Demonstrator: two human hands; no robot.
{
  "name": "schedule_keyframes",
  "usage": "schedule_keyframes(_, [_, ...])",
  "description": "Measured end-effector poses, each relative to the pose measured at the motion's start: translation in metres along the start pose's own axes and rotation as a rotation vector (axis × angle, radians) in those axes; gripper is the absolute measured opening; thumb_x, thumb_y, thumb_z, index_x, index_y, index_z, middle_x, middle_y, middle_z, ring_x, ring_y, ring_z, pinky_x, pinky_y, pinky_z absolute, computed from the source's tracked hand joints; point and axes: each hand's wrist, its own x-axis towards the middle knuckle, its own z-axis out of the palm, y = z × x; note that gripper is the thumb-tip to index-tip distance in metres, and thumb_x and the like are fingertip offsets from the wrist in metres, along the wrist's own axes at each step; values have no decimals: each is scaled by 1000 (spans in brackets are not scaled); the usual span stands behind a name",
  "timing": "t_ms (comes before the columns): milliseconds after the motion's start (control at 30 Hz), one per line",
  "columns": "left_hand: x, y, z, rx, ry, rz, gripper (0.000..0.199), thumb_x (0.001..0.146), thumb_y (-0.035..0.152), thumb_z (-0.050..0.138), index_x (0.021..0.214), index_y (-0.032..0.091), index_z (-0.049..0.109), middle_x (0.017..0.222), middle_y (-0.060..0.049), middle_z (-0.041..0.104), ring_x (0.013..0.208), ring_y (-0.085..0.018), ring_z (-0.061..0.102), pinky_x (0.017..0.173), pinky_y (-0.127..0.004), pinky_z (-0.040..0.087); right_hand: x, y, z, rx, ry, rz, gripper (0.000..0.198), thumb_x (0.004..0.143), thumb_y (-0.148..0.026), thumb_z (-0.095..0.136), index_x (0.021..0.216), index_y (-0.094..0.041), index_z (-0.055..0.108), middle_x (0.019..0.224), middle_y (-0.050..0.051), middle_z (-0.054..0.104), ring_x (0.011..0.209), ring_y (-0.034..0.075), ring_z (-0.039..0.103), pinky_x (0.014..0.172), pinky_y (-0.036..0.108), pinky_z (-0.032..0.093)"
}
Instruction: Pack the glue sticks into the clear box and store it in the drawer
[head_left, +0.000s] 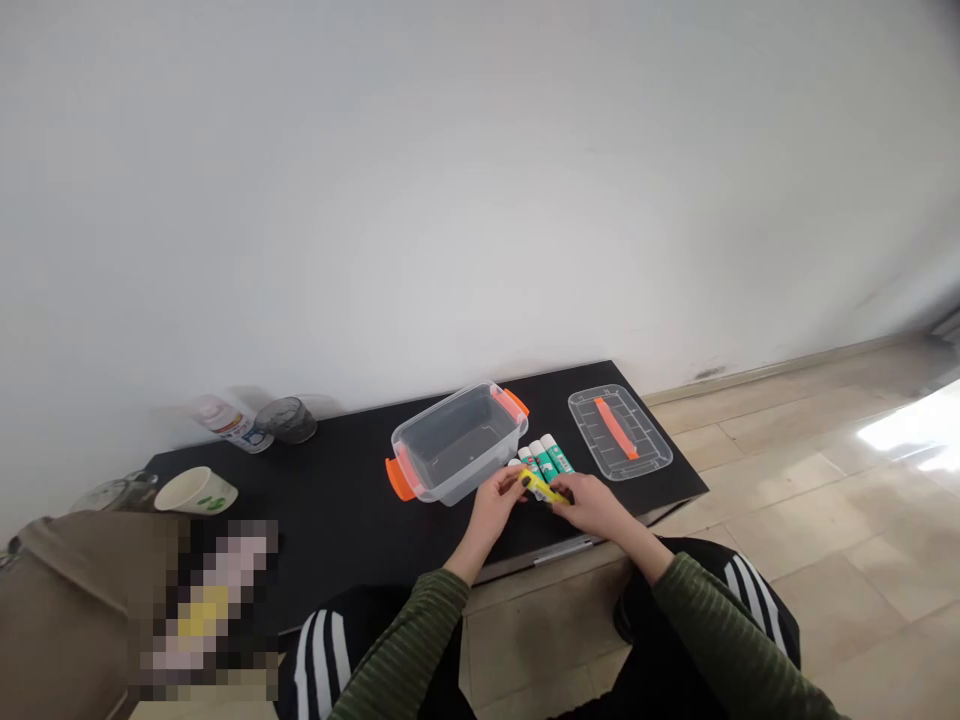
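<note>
Both my hands pinch a slim yellow tube [544, 487] over the front of the black table. My left hand [496, 497] has its fingertips at the tube's left end. At the other end, my right hand [592, 503] grips it with thumb and fingers. Just behind my hands lie several green-and-white glue sticks [547, 455], side by side, partly covered by my fingers and the tube. A clear plastic box [457, 440] with orange latches stands open behind my left hand, with nothing visible inside. Its clear lid [652, 440], with an orange handle, lies flat to the right.
On the left of the black table [337, 510] stand a paper cup [196, 491], a dark glass [286, 420] and a white spray can [232, 422]. A brown sleeve [82, 590] of another person reaches in at lower left. A white wall [480, 200] rises behind.
</note>
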Motion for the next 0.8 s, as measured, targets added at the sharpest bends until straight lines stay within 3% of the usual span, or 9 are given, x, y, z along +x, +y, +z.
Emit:
schedule_keyframes(67, [3,0,-7,172,92,68,41,84,47,66,113,17,71,101,-10,76,86,-23,71,69,-31,56,7,7,-9,-12,46,30,25,84,-30,65,107,-22,71,98,4,72,90,17,66,78,23,44])
schedule_keyframes(133, [5,-1,-14,383,138,117,36,91,36,55,120,19,68,100,-9,75,86,-22,70,77,-34,56,14,17,-18,-44,136,130,28,89,-30,60,113,-20,68,103,7,72,95,19,65,80,25,43])
schedule_keyframes(267, [7,-10,-20,686,44,219,47,87,14,50,132,23,60,136,-9,63,105,-21,66,98,-40,51,27,33,-26,-134,183,318,30,92,-30,55,117,-16,65,109,11,72,102,23,66,80,27,43])
schedule_keyframes(400, [7,-22,-16,806,-57,263,54,88,11,47,140,24,52,147,-10,49,110,-20,64,101,-37,50,32,36,-21,-238,103,390,31,92,-31,54,116,-16,67,109,14,72,102,27,67,77,30,44])
schedule_keyframes(633, [1,-19,-14,943,-49,263,36,88,16,52,123,22,58,127,-10,52,94,-20,66,92,-38,54,34,35,-12,-347,82,410,28,93,-31,53,108,-13,68,108,18,70,99,27,68,76,30,46])
schedule_keyframes(800, [-1,-18,-12,942,-40,239,30,86,12,53,114,22,56,122,-9,56,97,-21,64,93,-39,51,37,35,-8,-351,88,410,27,93,-30,55,110,-12,67,110,17,68,99,27,68,76,30,46])
